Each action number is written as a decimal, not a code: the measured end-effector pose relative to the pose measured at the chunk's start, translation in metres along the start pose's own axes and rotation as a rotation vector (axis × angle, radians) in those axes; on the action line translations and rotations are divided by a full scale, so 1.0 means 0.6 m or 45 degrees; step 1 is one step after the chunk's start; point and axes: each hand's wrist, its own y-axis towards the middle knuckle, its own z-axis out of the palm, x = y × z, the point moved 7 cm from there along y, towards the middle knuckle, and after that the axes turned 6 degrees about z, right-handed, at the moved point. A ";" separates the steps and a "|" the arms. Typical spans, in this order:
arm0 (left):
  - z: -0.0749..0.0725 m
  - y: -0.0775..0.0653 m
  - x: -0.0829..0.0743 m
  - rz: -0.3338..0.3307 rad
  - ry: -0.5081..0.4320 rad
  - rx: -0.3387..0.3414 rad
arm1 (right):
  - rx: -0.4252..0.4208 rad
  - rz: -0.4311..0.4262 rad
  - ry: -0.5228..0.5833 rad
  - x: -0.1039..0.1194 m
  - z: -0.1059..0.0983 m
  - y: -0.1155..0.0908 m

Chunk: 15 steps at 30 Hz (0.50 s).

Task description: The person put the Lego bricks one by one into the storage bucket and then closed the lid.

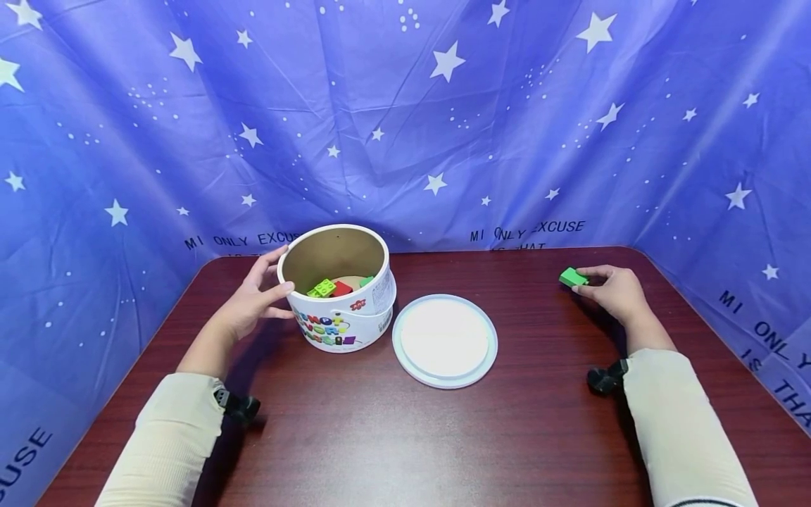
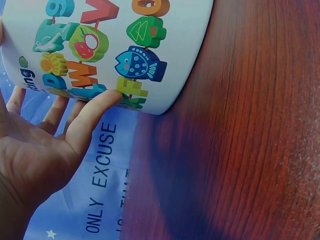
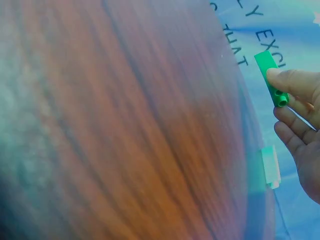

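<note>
A white round bucket [image 1: 336,327] printed with colourful letters and pictures stands on the table, tilted slightly. My left hand [image 1: 256,296] touches its left side and rim with spread, mostly straight fingers; in the left wrist view the palm [image 2: 37,155] is away from the wall. Inside lie a lime-green brick [image 1: 322,288], a red brick [image 1: 342,289] and part of a green brick [image 1: 366,281]. Far to the right, my right hand [image 1: 613,292] pinches a green toy brick [image 3: 270,75] between thumb and fingers. A second pale green brick [image 3: 270,167] shows below it near the table edge.
A white round lid [image 1: 445,341] lies flat on the dark red wooden table [image 1: 418,443], right of the bucket. Blue star-printed cloth [image 1: 405,127] hangs behind and along both sides. Each sleeve cuff carries a small black camera [image 1: 607,378].
</note>
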 end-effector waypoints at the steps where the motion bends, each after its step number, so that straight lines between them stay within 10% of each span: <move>1: 0.000 0.000 0.000 0.000 -0.001 -0.001 | -0.009 -0.013 -0.008 0.004 -0.001 0.000; 15: -0.002 0.000 0.003 0.004 0.004 0.000 | -0.034 -0.223 0.065 0.076 -0.014 -0.018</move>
